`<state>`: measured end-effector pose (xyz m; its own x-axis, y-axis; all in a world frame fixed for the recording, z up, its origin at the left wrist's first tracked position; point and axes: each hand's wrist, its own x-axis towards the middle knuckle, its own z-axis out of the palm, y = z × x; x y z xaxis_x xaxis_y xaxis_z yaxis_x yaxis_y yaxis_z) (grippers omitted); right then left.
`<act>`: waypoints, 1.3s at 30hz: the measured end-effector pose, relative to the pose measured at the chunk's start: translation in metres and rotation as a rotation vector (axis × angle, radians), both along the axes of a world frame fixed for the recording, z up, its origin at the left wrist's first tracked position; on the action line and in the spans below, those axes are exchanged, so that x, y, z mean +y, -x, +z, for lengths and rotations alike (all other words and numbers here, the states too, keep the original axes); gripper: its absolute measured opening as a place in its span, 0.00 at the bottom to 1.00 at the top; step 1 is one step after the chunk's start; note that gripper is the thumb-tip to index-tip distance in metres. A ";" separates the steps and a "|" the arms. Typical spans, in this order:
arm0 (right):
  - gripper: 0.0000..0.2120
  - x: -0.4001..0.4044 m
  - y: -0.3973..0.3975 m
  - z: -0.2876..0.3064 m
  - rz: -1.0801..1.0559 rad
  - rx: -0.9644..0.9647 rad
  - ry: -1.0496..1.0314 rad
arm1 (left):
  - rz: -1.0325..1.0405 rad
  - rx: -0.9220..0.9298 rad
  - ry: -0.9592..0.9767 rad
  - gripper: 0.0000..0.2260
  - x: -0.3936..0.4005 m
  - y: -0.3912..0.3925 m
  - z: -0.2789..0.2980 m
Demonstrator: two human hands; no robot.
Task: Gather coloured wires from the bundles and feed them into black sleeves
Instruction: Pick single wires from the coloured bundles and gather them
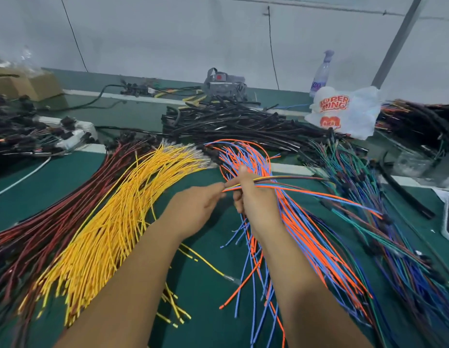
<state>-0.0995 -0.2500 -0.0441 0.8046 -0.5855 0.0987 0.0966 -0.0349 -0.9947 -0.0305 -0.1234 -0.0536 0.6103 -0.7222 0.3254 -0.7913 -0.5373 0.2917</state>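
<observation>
Over the middle of the green table (pixel 206 292), both bare hands meet on a thin gathered set of wires (pixel 281 180). That set runs nearly level across the view, its long axis left to right: the near ends poke out leftward between the hands, and the rest trails off to the right, turning darker toward the far end. Whether that dark stretch is a sleeve cannot be told.

The right hand (pixel 251 194) is wrapped around the set, fingers curled closed on it, thumb raised. The left hand (pixel 201 204) reaches in from the left with its fingertips (pixel 222 190) pinched narrow at the wires' left ends, touching them.

Under the right forearm lies the orange and blue bundle (pixel 319 249), fanned from the far middle toward the near right, long axis running away from the person. Left of it, the yellow bundle (pixel 105 227) lies diagonally, metal-tipped ends pointing to the far right. Beside that, further left, the red bundle (pixel 50 219) lies along the same diagonal. A green and blue bundle (pixel 384 222) spreads along the right side.

Beyond all of these a heap of black sleeves (pixel 231 121) lies across the table, mostly left to right. Near it on the right sits a white plastic bag (pixel 344 111), with a bottle (pixel 321 71) behind it by the wall.
</observation>
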 end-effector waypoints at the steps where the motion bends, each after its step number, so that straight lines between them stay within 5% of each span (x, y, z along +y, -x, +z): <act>1: 0.23 0.000 0.001 0.000 -0.026 -0.034 -0.013 | -0.014 -0.001 0.017 0.08 0.001 0.001 0.001; 5: 0.24 -0.003 0.004 0.006 -0.199 -0.167 -0.174 | 0.022 -0.049 0.009 0.14 0.004 -0.001 0.003; 9: 0.24 -0.004 0.010 0.008 -0.083 -0.200 -0.256 | 0.020 -0.058 0.021 0.14 0.005 0.003 0.002; 16: 0.17 0.001 0.010 0.001 0.101 -0.071 0.068 | -0.037 -0.179 -0.028 0.11 0.001 0.012 0.005; 21: 0.19 0.000 0.011 -0.001 -0.044 -0.116 -0.053 | -0.096 0.256 0.254 0.11 0.002 0.014 0.014; 29: 0.09 0.003 0.016 0.004 0.216 -0.047 0.033 | -0.090 0.275 0.316 0.14 0.008 0.012 0.017; 33: 0.08 0.013 0.015 0.004 0.190 -0.159 -0.025 | 0.005 0.436 0.536 0.10 0.004 0.008 0.017; 37: 0.09 0.015 0.015 0.005 0.165 -0.205 -0.018 | 0.350 0.865 0.994 0.15 0.011 -0.004 0.025; 39: 0.08 0.015 0.016 0.006 0.199 -0.207 0.014 | 0.318 1.139 1.191 0.18 0.018 -0.006 0.029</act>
<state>-0.1155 -0.2349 -0.0383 0.8653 -0.4159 0.2800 0.3041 -0.0086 -0.9526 -0.0244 -0.1056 -0.0243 0.9671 -0.2253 -0.1179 0.1846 0.3034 0.9348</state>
